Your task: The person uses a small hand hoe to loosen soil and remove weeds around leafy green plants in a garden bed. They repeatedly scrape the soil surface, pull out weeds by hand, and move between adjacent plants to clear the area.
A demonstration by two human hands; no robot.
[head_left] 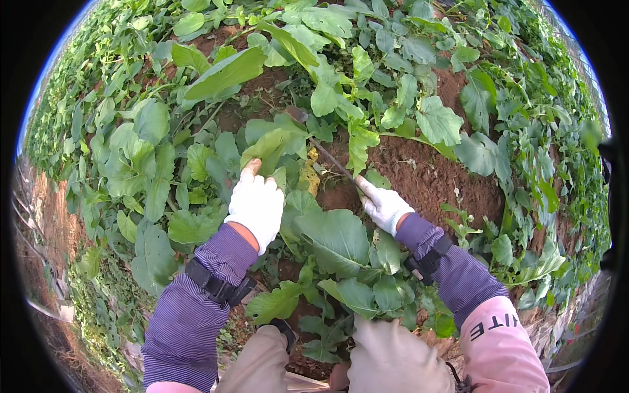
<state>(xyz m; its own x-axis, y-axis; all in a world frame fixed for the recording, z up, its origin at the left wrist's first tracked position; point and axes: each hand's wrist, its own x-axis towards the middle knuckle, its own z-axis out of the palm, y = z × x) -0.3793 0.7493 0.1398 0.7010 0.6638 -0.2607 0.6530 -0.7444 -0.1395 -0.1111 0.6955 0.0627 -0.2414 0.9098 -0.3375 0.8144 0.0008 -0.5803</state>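
My left hand, in a white glove with bare fingertips, is closed at the lower edge of a broad green leaf. Its thumb and fingers press against the leaf, and part of the grip is hidden. My right hand, also white-gloved, wraps round the thin handle of a small hand hoe. The handle slants up and left over bare soil. A brownish metal head shows at its far end, partly covered by leaves. A yellowed leaf hangs between the two hands.
Leafy green plants crowd around on all sides. Reddish-brown soil shows right of the hoe. Large leaves stand between my forearms and above my knees. Dry ground lies at the far left.
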